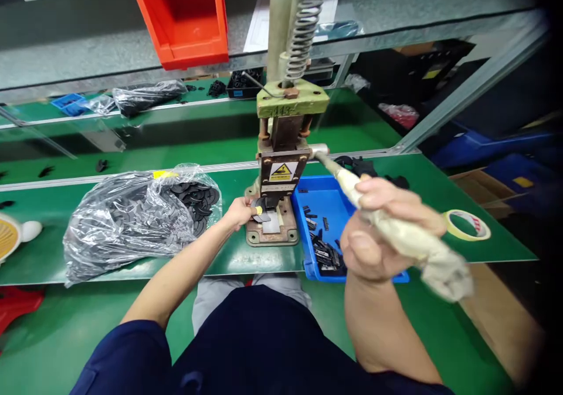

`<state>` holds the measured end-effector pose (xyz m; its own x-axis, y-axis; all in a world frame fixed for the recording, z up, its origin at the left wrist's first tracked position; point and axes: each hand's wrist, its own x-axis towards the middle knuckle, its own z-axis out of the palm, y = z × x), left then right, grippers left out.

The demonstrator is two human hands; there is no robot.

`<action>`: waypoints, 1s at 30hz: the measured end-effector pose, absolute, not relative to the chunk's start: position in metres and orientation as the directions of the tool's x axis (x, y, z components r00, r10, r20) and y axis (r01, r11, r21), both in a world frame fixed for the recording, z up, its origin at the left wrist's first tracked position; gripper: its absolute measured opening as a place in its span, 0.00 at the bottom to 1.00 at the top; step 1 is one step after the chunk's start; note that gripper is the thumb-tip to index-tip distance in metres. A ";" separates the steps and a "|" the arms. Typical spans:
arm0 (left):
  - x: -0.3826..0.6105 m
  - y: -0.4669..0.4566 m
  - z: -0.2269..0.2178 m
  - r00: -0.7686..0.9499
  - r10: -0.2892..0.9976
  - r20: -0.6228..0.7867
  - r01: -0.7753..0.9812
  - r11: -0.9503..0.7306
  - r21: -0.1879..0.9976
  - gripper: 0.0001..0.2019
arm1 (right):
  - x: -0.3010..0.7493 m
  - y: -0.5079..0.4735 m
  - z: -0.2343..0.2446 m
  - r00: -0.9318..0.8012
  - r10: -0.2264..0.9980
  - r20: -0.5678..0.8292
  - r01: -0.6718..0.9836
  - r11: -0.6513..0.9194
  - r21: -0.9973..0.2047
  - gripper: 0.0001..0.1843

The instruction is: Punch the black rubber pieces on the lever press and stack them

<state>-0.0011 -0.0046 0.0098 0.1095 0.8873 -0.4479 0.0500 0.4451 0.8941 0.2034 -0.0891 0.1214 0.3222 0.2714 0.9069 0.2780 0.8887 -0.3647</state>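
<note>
Directly ahead stands a hand-operated press (284,172) with a green top plate and a tall spring. My right hand (382,228) is wrapped round its lever (407,233), whose grip is bound in pale cloth or tape. My left hand (240,213) pinches a dark curved plastic piece (260,212) at the press base, under the ram. Yellow shows at the left fingertips, either a finger cover or tape; I cannot tell which. Right of the press, a blue tray (328,207) contains small black parts (325,251).
A clear plastic bag (127,219) of dark curved pieces lies left of the press. A roll of tape (467,225) rests on the right of the bench. An orange bin (187,22) sits on the shelf above. A metal post (475,84) slants at the right.
</note>
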 end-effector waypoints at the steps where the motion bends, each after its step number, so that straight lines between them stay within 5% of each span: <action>1: 0.000 -0.007 0.012 0.114 0.878 -0.465 0.013 0.467 0.884 0.13 | 0.204 -0.083 0.133 0.320 0.277 0.906 0.280 0.886 -0.370 0.22; 7: -0.015 -0.024 0.020 0.064 0.912 -0.404 -0.156 0.409 0.899 0.15 | 0.201 -0.067 0.159 0.247 0.359 0.900 0.269 0.867 -0.420 0.31; 10: -0.034 -0.037 0.023 0.092 0.923 -0.373 -0.181 0.384 0.905 0.18 | 0.186 -0.086 0.126 0.373 0.455 0.809 0.333 0.748 -0.574 0.32; 12: -0.045 -0.047 0.025 0.128 0.927 -0.351 -0.185 0.370 0.910 0.21 | 0.173 -0.104 0.093 0.422 0.610 0.671 0.328 0.587 -0.740 0.31; 15: -0.056 -0.061 0.030 0.182 0.942 -0.283 -0.175 0.314 0.933 0.24 | 0.155 -0.120 0.045 0.161 0.965 0.205 0.148 0.181 -0.972 0.22; 18: -0.061 -0.075 0.037 0.217 0.957 -0.194 -0.086 0.217 0.972 0.21 | 0.140 -0.120 0.016 -0.139 0.986 -0.087 0.045 -0.081 -0.996 0.21; 24: -0.070 -0.101 0.049 0.383 0.915 0.126 0.184 -0.209 0.960 0.08 | 0.130 -0.119 -0.001 -0.454 0.881 -0.135 -0.081 -0.192 -0.978 0.24; 30: -0.080 -0.115 0.052 0.501 0.684 0.531 0.181 -0.682 0.708 0.05 | 0.138 -0.124 -0.003 -0.487 0.873 0.015 -0.082 -0.029 -0.996 0.19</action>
<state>-0.0804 -0.1149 0.0525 0.5008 0.6838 0.5308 0.1813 -0.6824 0.7081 0.1383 -0.1241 -0.0031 -0.4869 0.8734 0.0150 -0.0823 -0.0287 -0.9962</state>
